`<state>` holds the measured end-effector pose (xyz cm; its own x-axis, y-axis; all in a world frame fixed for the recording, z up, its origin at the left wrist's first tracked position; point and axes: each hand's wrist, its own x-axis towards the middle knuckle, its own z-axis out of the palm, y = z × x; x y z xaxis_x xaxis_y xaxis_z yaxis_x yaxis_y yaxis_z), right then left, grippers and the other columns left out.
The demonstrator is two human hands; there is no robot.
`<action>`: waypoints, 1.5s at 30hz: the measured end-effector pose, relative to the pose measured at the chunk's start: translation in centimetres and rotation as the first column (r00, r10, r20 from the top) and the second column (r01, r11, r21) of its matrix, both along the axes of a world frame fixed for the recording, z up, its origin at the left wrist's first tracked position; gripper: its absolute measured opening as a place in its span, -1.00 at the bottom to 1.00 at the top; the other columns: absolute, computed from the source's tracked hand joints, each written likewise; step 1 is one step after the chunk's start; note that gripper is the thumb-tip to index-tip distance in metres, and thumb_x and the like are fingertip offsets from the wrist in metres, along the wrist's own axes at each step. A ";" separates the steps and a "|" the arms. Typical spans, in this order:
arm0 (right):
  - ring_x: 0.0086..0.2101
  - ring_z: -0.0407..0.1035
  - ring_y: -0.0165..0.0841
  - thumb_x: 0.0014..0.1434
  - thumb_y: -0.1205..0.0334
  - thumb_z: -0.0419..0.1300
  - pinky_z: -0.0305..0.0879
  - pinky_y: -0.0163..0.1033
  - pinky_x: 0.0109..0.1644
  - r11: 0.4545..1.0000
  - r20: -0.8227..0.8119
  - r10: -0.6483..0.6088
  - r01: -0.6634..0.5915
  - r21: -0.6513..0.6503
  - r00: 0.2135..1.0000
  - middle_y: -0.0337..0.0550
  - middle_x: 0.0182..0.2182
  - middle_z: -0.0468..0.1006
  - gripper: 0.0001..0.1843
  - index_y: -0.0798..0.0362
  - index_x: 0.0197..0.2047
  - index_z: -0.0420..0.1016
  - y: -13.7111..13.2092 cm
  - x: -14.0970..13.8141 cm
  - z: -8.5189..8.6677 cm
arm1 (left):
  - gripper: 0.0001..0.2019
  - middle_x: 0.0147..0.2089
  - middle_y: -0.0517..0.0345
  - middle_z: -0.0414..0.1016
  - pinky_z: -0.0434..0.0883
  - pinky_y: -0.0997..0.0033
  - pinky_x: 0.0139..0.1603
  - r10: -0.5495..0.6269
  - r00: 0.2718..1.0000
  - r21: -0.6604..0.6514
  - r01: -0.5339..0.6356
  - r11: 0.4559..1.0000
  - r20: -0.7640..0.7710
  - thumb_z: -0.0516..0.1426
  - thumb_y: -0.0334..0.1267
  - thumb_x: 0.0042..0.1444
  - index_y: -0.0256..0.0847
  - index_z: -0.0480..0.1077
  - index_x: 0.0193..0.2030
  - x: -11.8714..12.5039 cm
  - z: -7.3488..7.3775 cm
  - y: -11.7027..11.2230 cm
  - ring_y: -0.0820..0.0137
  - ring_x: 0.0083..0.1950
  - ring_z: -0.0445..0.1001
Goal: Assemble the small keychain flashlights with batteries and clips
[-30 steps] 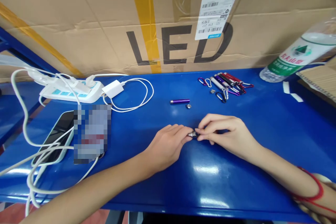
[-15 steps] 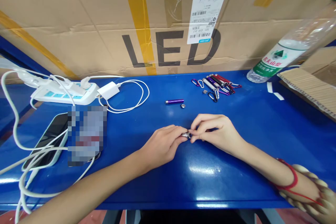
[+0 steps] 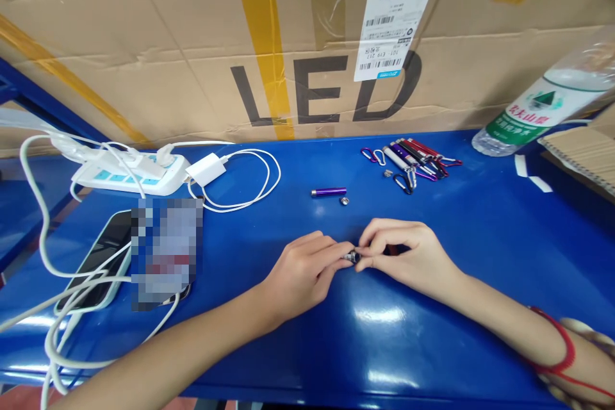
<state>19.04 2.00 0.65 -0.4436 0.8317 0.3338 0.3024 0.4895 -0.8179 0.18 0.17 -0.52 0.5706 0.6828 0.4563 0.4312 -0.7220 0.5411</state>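
Note:
Between my two hands, above the blue table, is a small silver-and-black cylindrical piece (image 3: 353, 257). My left hand (image 3: 307, 269) pinches it between thumb and forefinger, and most of it is hidden by the fingers. My right hand (image 3: 413, 250) is closed with thumb and fingertips pressed at its dark open end; whatever tiny part those fingertips may hold does not show. Just beyond the hands lie a purple metal tube (image 3: 329, 192) with a silver end and a small silver cap (image 3: 344, 201) beside it.
Several slim coloured tubes with carabiners (image 3: 420, 157) lie at the back right, near a tilted water bottle (image 3: 523, 109). On the left are a power strip (image 3: 129, 176), white cables (image 3: 45, 237) and two phones (image 3: 98, 256). A large cardboard box (image 3: 192, 45) stands behind.
The view has shifted slightly, so everything sits a little further right or lower. Both hands stay together at the small piece, with the right fingertips close against its end.

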 end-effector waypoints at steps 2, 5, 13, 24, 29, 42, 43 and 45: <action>-0.57 0.33 -0.48 0.03 0.10 0.26 0.24 -0.36 -0.52 1.000 0.004 -0.003 0.003 0.006 1.000 -0.19 -0.56 0.49 -0.71 0.07 -0.62 0.54 0.0 0.0 0.1 | -0.78 -0.35 0.06 0.51 0.34 0.41 -0.37 0.011 1.000 -0.001 -0.011 1.000 0.005 -0.05 -0.37 0.26 -0.32 0.40 -0.18 0.0 0.1 0.0 0.43 -0.43 0.34; -0.58 0.32 -0.49 0.04 0.06 0.24 0.22 -0.37 -0.55 1.000 0.025 0.000 0.001 -0.012 1.000 -0.20 -0.56 0.49 -0.69 0.05 -0.61 0.53 -0.1 0.0 0.4 | -0.78 -0.34 0.06 0.51 0.37 0.40 -0.36 0.023 1.000 -0.004 -0.023 1.000 0.005 -0.06 -0.34 0.27 -0.31 0.39 -0.15 0.0 0.3 0.0 0.44 -0.42 0.36; -0.60 0.29 -0.51 -0.01 0.05 0.27 0.21 -0.40 -0.59 0.999 0.027 -0.013 0.014 -0.048 1.000 -0.21 -0.56 0.48 -0.72 0.06 -0.59 0.51 0.0 0.1 0.7 | -0.78 -0.40 0.10 0.46 0.37 0.41 -0.36 0.049 0.999 -0.056 -0.050 0.997 -0.022 -0.07 -0.31 0.27 -0.31 0.35 -0.11 0.1 0.2 -0.2 0.42 -0.42 0.35; -0.63 0.25 -0.55 0.02 0.18 0.28 0.20 -0.42 -0.63 0.998 -0.029 -0.017 0.015 -0.065 0.999 -0.18 -0.47 0.50 -0.87 0.07 -0.42 0.55 -0.1 0.3 0.5 | -0.83 -0.35 0.12 0.50 0.35 0.43 -0.37 0.067 0.997 -0.069 -0.070 0.995 -0.042 -0.04 -0.30 0.26 -0.30 0.33 -0.16 0.0 0.5 -0.3 0.42 -0.42 0.37; -0.55 0.35 -0.50 0.05 0.26 0.26 0.28 -0.41 -0.56 1.000 -0.009 0.014 -0.014 0.000 1.000 -0.18 -0.48 0.52 -0.93 0.04 -0.38 0.58 -0.2 0.4 0.7 | -0.77 -0.39 0.09 0.47 0.37 0.41 -0.38 0.042 0.997 -0.006 -0.043 0.999 -0.070 -0.13 -0.32 0.30 -0.32 0.32 -0.19 0.0 0.5 -0.3 0.41 -0.44 0.36; -0.48 0.39 -0.48 0.11 0.45 0.16 0.38 -0.41 -0.47 0.988 0.016 0.056 -0.058 0.144 0.998 -0.17 -0.40 0.52 -0.70 -0.03 -0.12 0.53 -0.7 0.1 1.1 | -0.80 -0.34 0.08 0.52 0.39 0.38 -0.39 0.075 0.992 0.092 -0.065 0.994 -0.104 -0.10 -0.32 0.29 -0.35 0.28 -0.09 0.0 0.7 -0.3 0.39 -0.43 0.42; -0.48 0.40 -0.47 0.11 0.45 0.15 0.38 -0.41 -0.47 0.987 0.021 0.052 -0.055 0.150 0.998 -0.17 -0.40 0.52 -0.69 -0.04 -0.12 0.53 -0.6 0.0 1.1 | -0.80 -0.35 0.09 0.52 0.39 0.37 -0.39 0.079 0.992 0.093 -0.070 0.993 -0.100 -0.10 -0.32 0.29 -0.35 0.28 -0.12 0.0 0.6 -0.3 0.39 -0.43 0.41; -0.46 0.40 -0.46 0.11 0.44 0.16 0.38 -0.41 -0.47 0.986 0.035 0.043 -0.048 0.160 0.998 -0.17 -0.40 0.51 -0.70 -0.05 -0.12 0.54 -0.6 0.1 1.1 | -0.81 -0.35 0.09 0.52 0.39 0.37 -0.38 0.082 0.992 0.084 -0.074 0.994 -0.095 -0.09 -0.32 0.29 -0.34 0.29 -0.15 0.0 0.6 -0.3 0.39 -0.43 0.41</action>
<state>19.11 1.43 1.74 -0.4919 0.7471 0.4471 0.3014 0.6279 -0.7176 0.14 -0.17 0.11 0.5617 0.6904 0.4559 0.5362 -0.7234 0.4349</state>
